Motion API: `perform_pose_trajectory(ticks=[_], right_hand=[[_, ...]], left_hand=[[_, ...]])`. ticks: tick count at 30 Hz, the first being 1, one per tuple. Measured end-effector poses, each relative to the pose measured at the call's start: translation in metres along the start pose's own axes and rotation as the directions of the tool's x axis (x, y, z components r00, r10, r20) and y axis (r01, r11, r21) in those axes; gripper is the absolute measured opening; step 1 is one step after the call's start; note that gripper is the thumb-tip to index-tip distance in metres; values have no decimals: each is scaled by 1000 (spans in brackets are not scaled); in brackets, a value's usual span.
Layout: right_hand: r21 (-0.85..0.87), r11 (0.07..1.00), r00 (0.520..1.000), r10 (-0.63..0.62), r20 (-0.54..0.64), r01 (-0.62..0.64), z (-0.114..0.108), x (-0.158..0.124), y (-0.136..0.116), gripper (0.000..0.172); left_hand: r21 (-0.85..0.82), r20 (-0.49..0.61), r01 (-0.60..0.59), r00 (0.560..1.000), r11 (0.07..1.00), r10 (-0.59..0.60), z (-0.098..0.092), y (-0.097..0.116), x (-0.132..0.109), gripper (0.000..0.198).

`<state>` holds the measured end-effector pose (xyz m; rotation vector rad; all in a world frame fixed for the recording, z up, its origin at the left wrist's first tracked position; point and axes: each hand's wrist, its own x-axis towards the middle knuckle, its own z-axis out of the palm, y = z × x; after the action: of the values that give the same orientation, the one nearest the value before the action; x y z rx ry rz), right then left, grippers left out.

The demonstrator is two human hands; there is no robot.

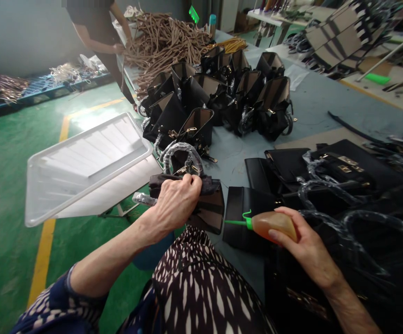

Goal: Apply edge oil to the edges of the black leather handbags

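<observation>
My left hand (175, 202) grips the top edge of a small black handbag (208, 206) whose handle is wrapped in clear plastic. The bag rests near my lap at the table's edge. My right hand (305, 246) holds an amber squeeze bottle (274, 223) with a green nozzle. The nozzle's thin tip points left at the side of the bag and nearly touches it.
Several finished black handbags (236, 93) stand upright on the blue-grey table (319, 106). Flat black bags (343, 171) lie at the right. A white plastic tray (83, 162) stands left of the table. Another person (97, 28) handles tan straps (163, 41) at the far end.
</observation>
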<state>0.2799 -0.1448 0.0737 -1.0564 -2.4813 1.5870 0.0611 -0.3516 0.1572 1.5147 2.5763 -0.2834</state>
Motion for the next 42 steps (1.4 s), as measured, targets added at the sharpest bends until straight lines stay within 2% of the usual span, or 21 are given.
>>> perform_pose_trajectory(ticks=[5, 12, 18, 26, 35, 42], right_hand=[[-72, 996, 998, -56, -33, 54, 13, 10, -3, 49], [-134, 979, 985, -162, -57, 154, 34, 28, -2, 48], [-178, 962, 974, -218, -59, 205, 40, 33, 2, 46], [-202, 942, 962, -272, 13, 269, 38, 33, -4, 43], [-201, 939, 959, -262, 106, 279, 41, 26, -4, 37], [-180, 958, 974, -221, 39, 225, 36, 31, -4, 43]], left_hand=[[21, 8, 117, 993, 993, -118, 18, 2, -6, 32], [-2, 2, 186, 983, 983, -186, 43, 6, -9, 34], [-13, -51, 231, 971, 973, -232, 54, 3, -10, 32], [-2, -130, 248, 961, 969, -246, 60, 3, -11, 31], [-28, -173, 292, 941, 956, -293, 60, 5, -15, 23], [6, -253, 306, 922, 952, -295, 47, 2, -12, 25]])
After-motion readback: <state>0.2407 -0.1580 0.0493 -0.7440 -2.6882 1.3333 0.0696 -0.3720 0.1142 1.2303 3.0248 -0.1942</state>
